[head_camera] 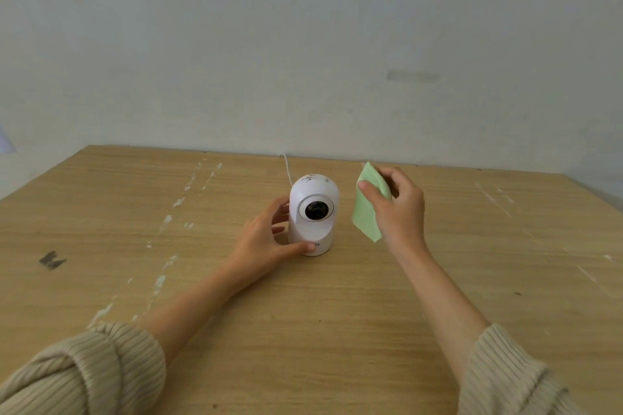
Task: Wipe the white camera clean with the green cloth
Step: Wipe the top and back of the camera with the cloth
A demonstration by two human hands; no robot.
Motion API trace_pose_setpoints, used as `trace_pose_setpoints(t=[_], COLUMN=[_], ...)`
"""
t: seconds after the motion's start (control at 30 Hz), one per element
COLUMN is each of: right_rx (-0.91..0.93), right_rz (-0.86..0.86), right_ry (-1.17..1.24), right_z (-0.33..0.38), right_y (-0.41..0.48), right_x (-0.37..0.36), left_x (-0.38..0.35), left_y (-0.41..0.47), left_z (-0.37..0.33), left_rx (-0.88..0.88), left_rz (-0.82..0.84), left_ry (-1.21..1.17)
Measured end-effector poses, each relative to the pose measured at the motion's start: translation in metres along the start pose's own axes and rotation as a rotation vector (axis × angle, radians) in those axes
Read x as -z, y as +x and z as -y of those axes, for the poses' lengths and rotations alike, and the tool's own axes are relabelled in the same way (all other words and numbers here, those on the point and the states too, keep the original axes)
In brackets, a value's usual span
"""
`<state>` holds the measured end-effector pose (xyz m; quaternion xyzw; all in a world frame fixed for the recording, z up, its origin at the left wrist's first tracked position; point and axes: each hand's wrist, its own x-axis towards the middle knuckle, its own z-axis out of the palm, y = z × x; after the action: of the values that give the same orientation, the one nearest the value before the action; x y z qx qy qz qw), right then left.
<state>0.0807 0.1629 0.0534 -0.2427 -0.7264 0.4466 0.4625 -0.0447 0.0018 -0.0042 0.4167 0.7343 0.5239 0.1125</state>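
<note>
The white camera [313, 212] stands upright in the middle of the wooden table [303, 313], its dark round lens facing me and small dark specks on its top. My left hand [266, 246] grips its base from the left, thumb across the front. A thin white cable [287, 169] runs from behind the camera to the table's far edge. My right hand [396, 209] holds the green cloth [366, 209] pinched between thumb and fingers. The cloth hangs just right of the camera, a small gap apart from it.
The table carries pale streaks [175, 209] along its left half and a dark smudge [51, 259] near the left edge. A plain light wall [303, 44] rises directly behind the far edge. Ribbed beige sleeves [84, 374] cover both my forearms at the bottom.
</note>
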Motion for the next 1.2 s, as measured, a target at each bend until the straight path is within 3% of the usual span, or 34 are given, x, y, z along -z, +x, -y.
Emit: trace_pose_setpoints(t=[0.17,0.27,0.5,0.67,0.8,0.93,1.0,1.1,1.2], right_rx=[0.604,0.763,0.828,0.764,0.552,0.118,0.019,0.326,0.582], right_rz=[0.025,0.122,0.177,0.223,0.25,0.265,0.236,0.085,0.2], right_ry=[-0.302,-0.377,-0.378,-0.324,-0.21,-0.127,-0.116,-0.196,-0.271], right_z=[0.007,0.001,-0.012,-0.01,-0.003,-0.005,-0.007,-0.002,-0.001], right_y=[-0.004,-0.013,-0.022,-0.017,-0.014,-0.004,-0.002,-0.009,-0.017], right_x=[-0.007,-0.011,-0.011,-0.019,-0.03,-0.025,-0.015,-0.007,-0.016], left_x=[-0.002,-0.002,-0.001,-0.001,-0.001,0.0,0.0,0.0,-0.001], left_y=[0.001,0.002,0.003,0.004,0.005,0.004,0.003,0.003,0.003], left_z=[0.004,0.004,0.006,0.008,0.007,0.007,0.008,0.008,0.008], left_rx=[0.018,0.026,0.03,0.035,0.032,0.034,0.033,0.03,0.035], left_rz=[-0.016,-0.021,0.022,0.055,0.055,0.052,0.052,0.055,0.049], left_ry=[-0.018,-0.027,-0.063,-0.076,-0.07,-0.071,-0.073,-0.075,-0.085])
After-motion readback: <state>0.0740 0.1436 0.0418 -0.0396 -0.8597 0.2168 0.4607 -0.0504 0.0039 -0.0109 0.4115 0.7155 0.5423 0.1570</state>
